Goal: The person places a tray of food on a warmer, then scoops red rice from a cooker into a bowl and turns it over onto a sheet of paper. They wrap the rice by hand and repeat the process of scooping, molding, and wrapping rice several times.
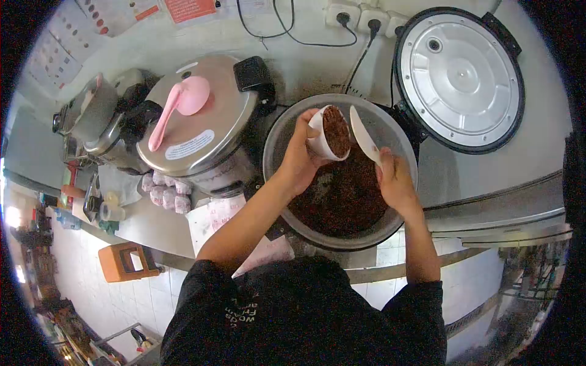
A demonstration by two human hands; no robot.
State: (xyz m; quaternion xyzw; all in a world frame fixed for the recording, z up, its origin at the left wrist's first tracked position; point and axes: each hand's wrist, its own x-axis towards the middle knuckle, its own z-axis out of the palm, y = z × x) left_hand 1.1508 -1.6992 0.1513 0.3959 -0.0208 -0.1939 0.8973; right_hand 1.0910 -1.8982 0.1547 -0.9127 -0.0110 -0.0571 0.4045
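Tilted over the open cooker pot [279,146], a white bowl [322,141] full of dark reddish-brown grains is gripped by my left hand [299,155]. My right hand [397,183] is closed round a white paddle [365,138], whose blade points up beside the bowl's rim without clearly touching it. Below both hands, the same dark grains [342,195] fill the pot's bottom. The pot's round silver lid [461,73] stands raised at the right.
Left of the pot is a closed cooker [213,137] with a pink ladle [194,96] on its lid. Wrapped packets [168,192] and printed paper [213,215] lie on the counter. Plugs and cables [366,24] run along the wall. An orange stool [126,262] stands on the floor.
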